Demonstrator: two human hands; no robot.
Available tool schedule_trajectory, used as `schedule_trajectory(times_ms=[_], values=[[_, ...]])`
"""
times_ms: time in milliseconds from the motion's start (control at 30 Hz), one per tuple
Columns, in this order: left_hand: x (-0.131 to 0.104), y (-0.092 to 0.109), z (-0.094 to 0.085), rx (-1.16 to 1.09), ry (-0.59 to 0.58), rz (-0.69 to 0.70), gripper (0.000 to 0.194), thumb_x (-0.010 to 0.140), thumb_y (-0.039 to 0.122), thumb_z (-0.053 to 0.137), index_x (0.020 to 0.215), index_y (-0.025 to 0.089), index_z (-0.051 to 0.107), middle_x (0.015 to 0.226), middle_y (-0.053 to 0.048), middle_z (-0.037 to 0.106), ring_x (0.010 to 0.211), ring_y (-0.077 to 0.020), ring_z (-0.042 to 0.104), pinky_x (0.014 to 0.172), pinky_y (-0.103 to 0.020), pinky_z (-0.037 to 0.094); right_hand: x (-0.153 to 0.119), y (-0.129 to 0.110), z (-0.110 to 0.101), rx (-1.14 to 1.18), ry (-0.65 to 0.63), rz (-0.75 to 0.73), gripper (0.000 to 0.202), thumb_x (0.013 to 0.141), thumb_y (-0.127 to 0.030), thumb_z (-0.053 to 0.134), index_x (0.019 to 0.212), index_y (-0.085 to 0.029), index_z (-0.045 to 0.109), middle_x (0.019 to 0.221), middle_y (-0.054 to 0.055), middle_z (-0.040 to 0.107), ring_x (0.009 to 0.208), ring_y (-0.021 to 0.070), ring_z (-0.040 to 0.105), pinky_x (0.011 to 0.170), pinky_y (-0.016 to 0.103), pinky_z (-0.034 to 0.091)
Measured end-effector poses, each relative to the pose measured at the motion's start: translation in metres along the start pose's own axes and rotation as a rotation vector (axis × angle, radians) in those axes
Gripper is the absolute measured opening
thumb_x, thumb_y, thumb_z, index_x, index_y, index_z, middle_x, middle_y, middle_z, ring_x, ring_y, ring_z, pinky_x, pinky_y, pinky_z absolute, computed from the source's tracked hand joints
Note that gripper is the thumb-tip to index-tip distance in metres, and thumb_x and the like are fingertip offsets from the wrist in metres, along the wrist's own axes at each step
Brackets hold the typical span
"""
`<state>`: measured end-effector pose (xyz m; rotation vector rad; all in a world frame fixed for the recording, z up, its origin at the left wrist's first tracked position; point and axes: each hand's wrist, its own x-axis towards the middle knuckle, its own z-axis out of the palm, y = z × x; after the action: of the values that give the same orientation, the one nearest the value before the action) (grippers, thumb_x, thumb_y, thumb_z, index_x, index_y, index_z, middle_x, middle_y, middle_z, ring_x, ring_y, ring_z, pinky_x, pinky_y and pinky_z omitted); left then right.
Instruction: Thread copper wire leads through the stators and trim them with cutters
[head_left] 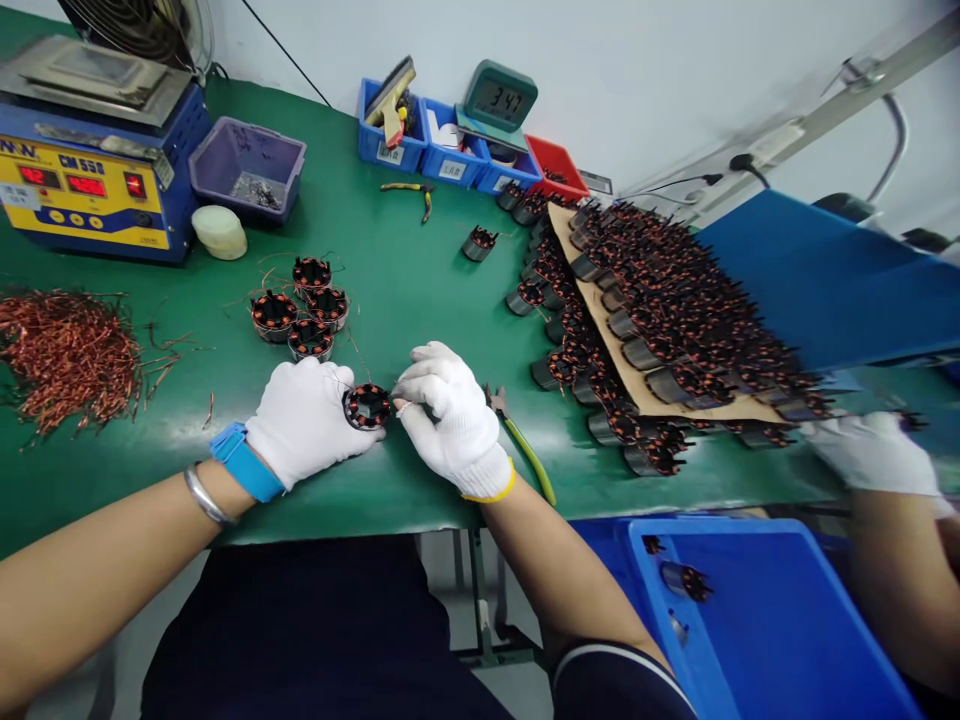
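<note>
My left hand (pixel 307 418), in a white glove with a blue wrist strap, grips a round black stator with copper windings (pixel 367 407) just above the green table. At the stator's right side is my right hand (pixel 448 415), also gloved, its thumb and forefinger pinched together near the rim; what they hold is too small to make out. Several similar wound stators (pixel 310 340) stand grouped beyond my left hand, with loose wire ends sticking out. Green-handled cutters (pixel 529 455) lie to the right of my right hand.
Copper wire scraps (pixel 67 360) lie at left, before a blue-yellow machine (pixel 90 190) and purple bin (pixel 247 165). Stacked stators (pixel 675 300) on cardboard fill the right. Yellow-handled pliers (pixel 412 188) lie at the back. Another person's gloved hand (pixel 877 455) is far right, beyond a blue crate (pixel 772 620).
</note>
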<state>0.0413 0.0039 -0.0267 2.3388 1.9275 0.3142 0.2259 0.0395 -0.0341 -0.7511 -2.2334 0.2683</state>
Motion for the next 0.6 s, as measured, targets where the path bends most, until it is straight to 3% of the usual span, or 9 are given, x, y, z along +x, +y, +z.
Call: schedule_trajectory(times_ms=[200, 367, 467, 600], values=[[-0.003, -0.003, -0.001, -0.089, 0.006, -0.021, 0.037, 0.071, 0.057, 0.057, 0.069, 0.021, 0.055, 0.071, -0.007, 0.064, 0.076, -0.0269, 0.062, 0.067, -0.036, 0.043, -0.007, 0.002, 0.007, -0.114, -0.072, 0.077, 0.009, 0.078, -0.014, 0.052, 0.081, -0.021, 0.057, 0.086, 0.008, 0.064, 0.099, 0.0234, 0.059, 0.091, 0.044, 0.048], [-0.004, -0.008, 0.011, -0.41, 0.086, -0.016, 0.063, 0.06, 0.063, 0.068, 0.102, 0.017, 0.06, 0.104, -0.011, 0.066, 0.097, -0.0279, 0.062, 0.086, -0.039, 0.048, -0.014, -0.003, 0.013, -0.18, -0.204, 0.153, 0.009, 0.081, -0.017, 0.052, 0.085, -0.019, 0.059, 0.099, 0.011, 0.063, 0.099, 0.0233, 0.058, 0.085, 0.038, 0.048], [-0.001, -0.007, 0.013, -0.495, 0.08, 0.014, 0.049, 0.07, 0.051, 0.065, 0.104, 0.016, 0.059, 0.103, -0.01, 0.066, 0.095, -0.0249, 0.063, 0.088, -0.038, 0.049, -0.014, -0.007, 0.013, -0.263, -0.205, 0.087, 0.01, 0.082, -0.019, 0.051, 0.086, -0.018, 0.061, 0.1, 0.012, 0.065, 0.097, 0.0246, 0.058, 0.08, 0.037, 0.048], [0.001, -0.007, 0.009, -0.501, 0.035, 0.093, 0.037, 0.071, 0.04, 0.065, 0.1, 0.018, 0.058, 0.097, -0.007, 0.065, 0.09, -0.0231, 0.062, 0.083, -0.037, 0.049, -0.012, -0.012, 0.008, -0.437, -0.22, 0.008, 0.012, 0.084, -0.02, 0.05, 0.088, -0.02, 0.062, 0.112, 0.011, 0.066, 0.088, 0.0252, 0.059, 0.071, 0.037, 0.046]])
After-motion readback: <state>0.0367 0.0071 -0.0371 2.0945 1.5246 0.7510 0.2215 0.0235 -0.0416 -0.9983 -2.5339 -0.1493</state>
